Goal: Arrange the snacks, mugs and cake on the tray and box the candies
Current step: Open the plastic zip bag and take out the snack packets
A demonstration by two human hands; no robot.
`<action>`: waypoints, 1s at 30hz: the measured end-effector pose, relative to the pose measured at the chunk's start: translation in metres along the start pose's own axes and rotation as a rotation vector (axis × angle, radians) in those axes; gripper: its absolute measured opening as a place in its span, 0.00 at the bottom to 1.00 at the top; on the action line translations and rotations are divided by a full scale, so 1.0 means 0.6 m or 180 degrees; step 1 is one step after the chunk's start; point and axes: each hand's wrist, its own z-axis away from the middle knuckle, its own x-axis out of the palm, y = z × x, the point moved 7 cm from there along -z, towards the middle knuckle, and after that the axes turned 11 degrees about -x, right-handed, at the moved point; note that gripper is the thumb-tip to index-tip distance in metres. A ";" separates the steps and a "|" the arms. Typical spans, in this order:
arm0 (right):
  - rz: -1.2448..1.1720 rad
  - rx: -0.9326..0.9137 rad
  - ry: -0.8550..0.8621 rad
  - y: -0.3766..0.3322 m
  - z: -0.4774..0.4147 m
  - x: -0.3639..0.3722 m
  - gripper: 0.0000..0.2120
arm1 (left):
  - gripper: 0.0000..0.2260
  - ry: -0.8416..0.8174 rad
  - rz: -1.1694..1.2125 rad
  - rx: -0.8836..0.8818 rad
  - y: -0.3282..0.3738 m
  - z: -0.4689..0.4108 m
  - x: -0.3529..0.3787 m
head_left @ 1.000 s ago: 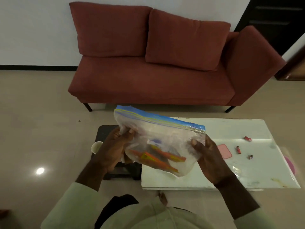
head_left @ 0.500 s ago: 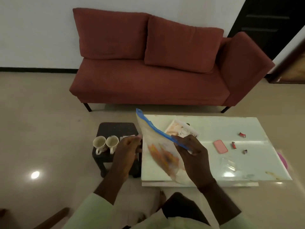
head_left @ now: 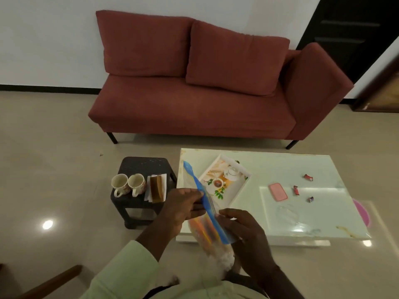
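Closest to the person, both hands hold a clear zip bag with a blue strip along its top. The left hand pinches one side of the strip near the middle, and the right hand pinches the other side lower down. Orange and red snack packs sit inside the bag, low down over the person's lap. It looks like the bag is being pulled open. If the hands pull too hard, the thin plastic could rip, or the bag could tip and the snacks could drop on the floor. If one pinch slips, the bag could swing and fall. Just past the hands is a white table. On it lies the tray, with a picture of a teapot, a cup and flowers, and nothing on it yet. To the right lie a pink box and three small candies, well apart from the tray. To the left, a dark stool holds two mugs and a slice of cake on white paper. Behind everything stands a red sofa. No words or brand names can be read on anything; the packs are too blurry.
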 end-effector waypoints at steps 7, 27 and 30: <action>-0.2159 0.1305 -0.1126 0.085 0.042 -0.031 0.37 | 0.07 0.0149 -0.0349 0.0103 -0.026 -0.016 0.090; -0.0132 0.1665 -0.0058 0.305 -0.104 -0.213 0.06 | 0.06 0.1257 -0.0616 0.0792 0.036 -0.039 0.163; 0.0285 0.1625 -0.0077 0.300 -0.119 -0.250 0.03 | 0.07 0.1653 -0.0986 0.1327 0.053 -0.023 0.130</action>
